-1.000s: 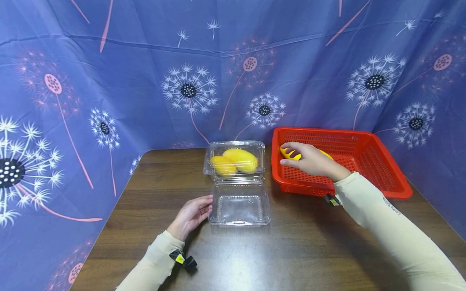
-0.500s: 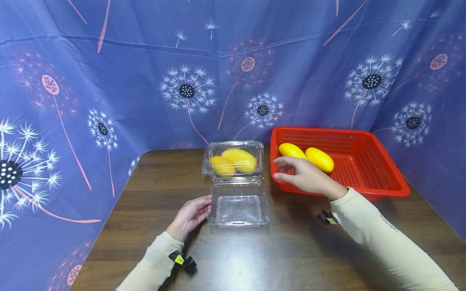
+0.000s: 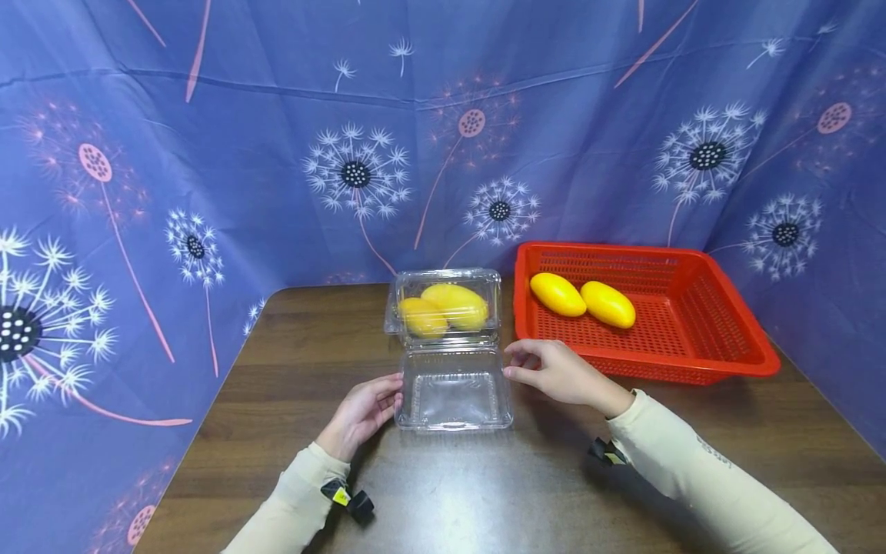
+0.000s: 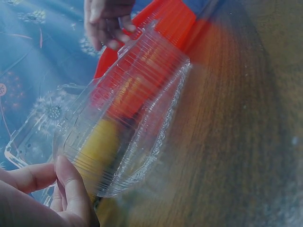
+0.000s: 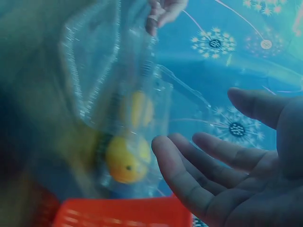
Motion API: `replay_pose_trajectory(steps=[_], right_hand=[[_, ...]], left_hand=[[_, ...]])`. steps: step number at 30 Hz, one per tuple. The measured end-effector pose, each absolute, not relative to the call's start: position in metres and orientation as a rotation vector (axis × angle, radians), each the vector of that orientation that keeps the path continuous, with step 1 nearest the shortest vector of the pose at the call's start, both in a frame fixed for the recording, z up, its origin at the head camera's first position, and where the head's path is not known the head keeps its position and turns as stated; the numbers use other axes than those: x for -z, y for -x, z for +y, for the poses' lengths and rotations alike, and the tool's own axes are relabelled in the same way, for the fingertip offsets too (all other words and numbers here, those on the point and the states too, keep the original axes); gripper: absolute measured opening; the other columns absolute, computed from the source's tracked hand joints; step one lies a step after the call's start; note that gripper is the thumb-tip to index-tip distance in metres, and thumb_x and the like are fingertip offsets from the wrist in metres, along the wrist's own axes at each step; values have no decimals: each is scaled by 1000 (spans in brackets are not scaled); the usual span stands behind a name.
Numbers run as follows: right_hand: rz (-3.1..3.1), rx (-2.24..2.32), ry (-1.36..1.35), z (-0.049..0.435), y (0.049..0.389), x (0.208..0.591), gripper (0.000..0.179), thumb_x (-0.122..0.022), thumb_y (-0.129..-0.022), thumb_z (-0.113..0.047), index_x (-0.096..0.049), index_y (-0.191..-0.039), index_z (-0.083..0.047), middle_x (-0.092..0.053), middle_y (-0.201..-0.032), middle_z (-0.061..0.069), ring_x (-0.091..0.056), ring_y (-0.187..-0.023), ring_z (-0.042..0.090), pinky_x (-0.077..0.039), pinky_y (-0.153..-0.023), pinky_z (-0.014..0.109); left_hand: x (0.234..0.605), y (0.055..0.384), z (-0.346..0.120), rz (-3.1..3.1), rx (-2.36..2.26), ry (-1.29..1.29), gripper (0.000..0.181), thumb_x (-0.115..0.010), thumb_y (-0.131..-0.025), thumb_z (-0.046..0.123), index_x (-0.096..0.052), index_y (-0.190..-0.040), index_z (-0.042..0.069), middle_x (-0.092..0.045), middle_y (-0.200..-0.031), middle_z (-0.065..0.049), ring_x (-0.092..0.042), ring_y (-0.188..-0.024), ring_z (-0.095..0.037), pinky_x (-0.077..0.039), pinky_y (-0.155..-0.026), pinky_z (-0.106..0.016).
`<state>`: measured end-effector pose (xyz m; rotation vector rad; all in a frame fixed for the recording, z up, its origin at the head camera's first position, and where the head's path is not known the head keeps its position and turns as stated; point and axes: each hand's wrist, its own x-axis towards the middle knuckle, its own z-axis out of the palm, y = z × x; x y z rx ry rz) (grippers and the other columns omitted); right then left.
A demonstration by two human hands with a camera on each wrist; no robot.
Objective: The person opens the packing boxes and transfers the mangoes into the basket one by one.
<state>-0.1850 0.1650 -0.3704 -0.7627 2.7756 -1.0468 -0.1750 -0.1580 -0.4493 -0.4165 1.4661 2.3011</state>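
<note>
A clear plastic clamshell container (image 3: pixel 457 400) lies on the table in the head view, its front part nearest me. Behind that part, two yellow mangoes (image 3: pixel 455 305) sit within clear plastic; I cannot tell how the front and rear parts join. My left hand (image 3: pixel 363 412) pinches the front part's left rim between thumb and fingers, clearest in the left wrist view, where the thumb (image 4: pixel 68 172) meets the edge. At the opposite side, my right hand (image 3: pixel 557 375) hovers close to the right rim. Its fingers (image 5: pixel 184 184) are spread and loosely bent in the right wrist view, holding nothing.
A red perforated basket (image 3: pixel 737 327) stands at the back right. Inside it, two more mangoes (image 3: pixel 608 305) lie at the left end. A blue curtain (image 3: pixel 263 169) with dandelion prints hangs behind the wooden table (image 3: pixel 291 354).
My right hand has come out of the basket, moving left and toward me to the container's right side. Both basket mangoes now show fully. The left hand has stayed in place.
</note>
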Motion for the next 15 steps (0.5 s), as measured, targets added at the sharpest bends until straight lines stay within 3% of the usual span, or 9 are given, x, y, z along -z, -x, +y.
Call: replay_pose_trajectory(steps=[6,15], right_hand=[[2782,1120,746,165,180,391,33,-71,-88,-21,-67,-112,2,-69,-88,3,-61,-79,11,-53,-70,23],[2819,1194,584,163,176,416,33,-70,-88,-16,-65,-113,6,-70,-87,5,-61,-76,11,-51,-70,22]], left_hand=[[449,175,-158,1457,-2302,414,16,-50,-95,-2,-62,-97,8,-63,-74,6,-58,-66,-4,-52,-65,-14],[450,175,-158,1462,-2306,410,15,-50,-95,-2,-59,-107,2,-62,-75,5,-57,-67,-4,-52,-65,-14]])
